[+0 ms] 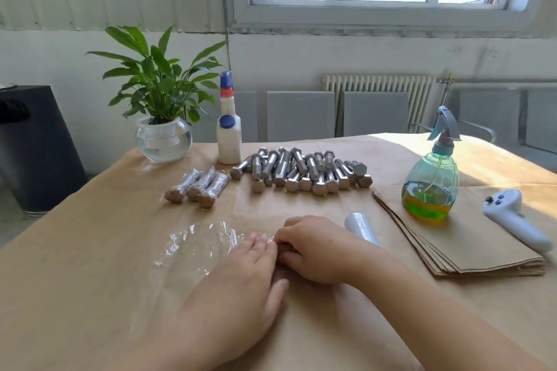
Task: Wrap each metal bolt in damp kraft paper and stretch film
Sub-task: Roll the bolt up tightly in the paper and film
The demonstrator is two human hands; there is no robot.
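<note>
Under a bright window and a white radiator, my worktable (90,250) is covered in brown kraft paper, which keeps the whole job on one surface. At the far side lies a heap of bare grey metal hex bolts (301,172), still to be done. Just left of it, three finished bolts wrapped in paper and film (197,188) lie side by side, set apart so they don't mix with the raw stock.

A crinkled sheet of clear stretch film (196,242) lies flat in front of me. My left hand (241,280) rests on its right edge with fingers straight, I judge to pin it down. My right hand (313,250) is curled, fingertips meeting the left hand's; whether it holds a paper-wrapped bolt I cannot tell, since the fingers hide it.

The white roll of stretch film (360,227) lies just behind my right wrist. The stack of cut kraft paper sheets (470,253) carries the green trigger spray bottle (431,181), handy for damping.
</note>
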